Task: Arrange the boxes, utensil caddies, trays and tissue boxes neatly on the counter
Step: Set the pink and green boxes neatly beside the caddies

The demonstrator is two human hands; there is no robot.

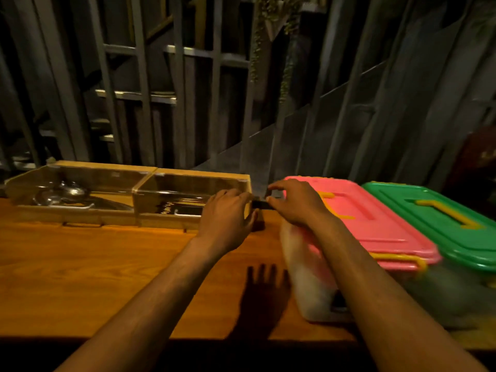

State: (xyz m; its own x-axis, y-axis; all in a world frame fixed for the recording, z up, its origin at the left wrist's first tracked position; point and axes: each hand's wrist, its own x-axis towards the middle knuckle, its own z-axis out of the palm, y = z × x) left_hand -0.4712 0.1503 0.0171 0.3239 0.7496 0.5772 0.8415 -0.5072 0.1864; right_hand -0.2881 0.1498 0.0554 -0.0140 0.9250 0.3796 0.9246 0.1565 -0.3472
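Two wooden utensil caddies with clear lids stand side by side at the back of the wooden counter [94, 277]: the left caddy [72, 189] holds spoons, the right caddy [188, 194] forks. A box with a pink lid [375, 224] and a box with a green lid [442, 224], both with yellow handles, sit at the right. Between the right caddy and the pink box lies a small dark object [261, 204]. My left hand [225, 218] rests against the caddy's right end and pinches that object. My right hand [298, 202] pinches its other end.
Grey slatted panels and a railing rise behind the counter. A hanging plant [271, 36] is at the top centre. The counter's front edge runs along the bottom, in shadow. A dark red object [480, 157] stands at the far right.
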